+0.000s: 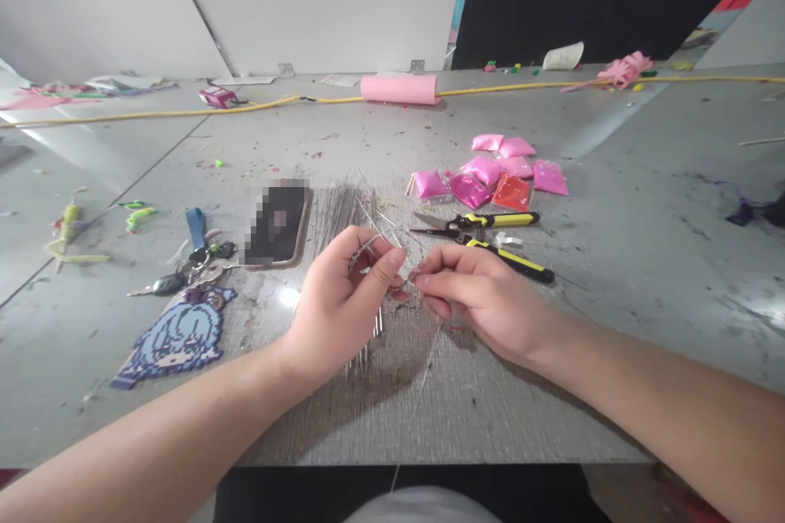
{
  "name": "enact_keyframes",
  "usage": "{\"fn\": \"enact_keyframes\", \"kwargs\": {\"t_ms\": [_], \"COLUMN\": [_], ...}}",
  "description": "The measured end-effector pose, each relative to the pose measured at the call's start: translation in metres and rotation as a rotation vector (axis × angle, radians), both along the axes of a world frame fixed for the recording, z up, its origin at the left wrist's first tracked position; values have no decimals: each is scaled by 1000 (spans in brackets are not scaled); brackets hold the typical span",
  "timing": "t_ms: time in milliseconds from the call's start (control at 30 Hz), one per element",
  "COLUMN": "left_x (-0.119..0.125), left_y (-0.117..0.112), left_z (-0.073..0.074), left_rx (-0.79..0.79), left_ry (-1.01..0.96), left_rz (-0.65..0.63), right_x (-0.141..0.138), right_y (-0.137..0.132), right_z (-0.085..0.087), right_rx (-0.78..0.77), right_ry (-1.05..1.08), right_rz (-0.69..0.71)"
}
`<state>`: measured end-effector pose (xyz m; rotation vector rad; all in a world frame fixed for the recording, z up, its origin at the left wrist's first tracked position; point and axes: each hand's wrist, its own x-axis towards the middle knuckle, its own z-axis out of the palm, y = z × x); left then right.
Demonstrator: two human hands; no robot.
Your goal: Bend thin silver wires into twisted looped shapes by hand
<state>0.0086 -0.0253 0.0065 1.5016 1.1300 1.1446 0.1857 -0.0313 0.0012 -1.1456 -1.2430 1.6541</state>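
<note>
My left hand (343,294) is closed around a thin twisted loop of metal wire (368,243), pinching it between thumb and forefinger. Close beside it, my right hand (478,294) pinches the same wire with thumb and fingertips. A long thin wire end hangs from the right fingers toward the table's front edge. Beneath and behind my left hand lies a bundle of straight metal wires (337,212), partly hidden by the hand. Just behind my right hand, scissors with black and yellow handles (503,221) lie with their blades apart.
Pink packets (484,170) and a red packet (512,192) lie behind the scissors. Left of the wires are a phone (279,225), keys (168,284) and a blue pixel-art charm (181,335). A yellow cord (503,88) and a pink roll (398,89) lie along the back.
</note>
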Motion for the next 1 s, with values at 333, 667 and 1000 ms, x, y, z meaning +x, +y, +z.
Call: {"fn": "enact_keyframes", "kwargs": {"t_ms": [333,667,1000], "left_x": [0,-3,-4], "left_y": [-1,3,7], "left_z": [-1,3,2], "left_rx": [63,29,-76], "left_ry": [15,-32,-71], "left_rz": [7,-21,-77], "right_x": [-4,2,1], "right_y": [-3,-2,-2], "right_z": [-3,0,5], "right_rx": [-34,73,70], "right_ry": [118,20,4], "right_rz": [-6,67,104]}}
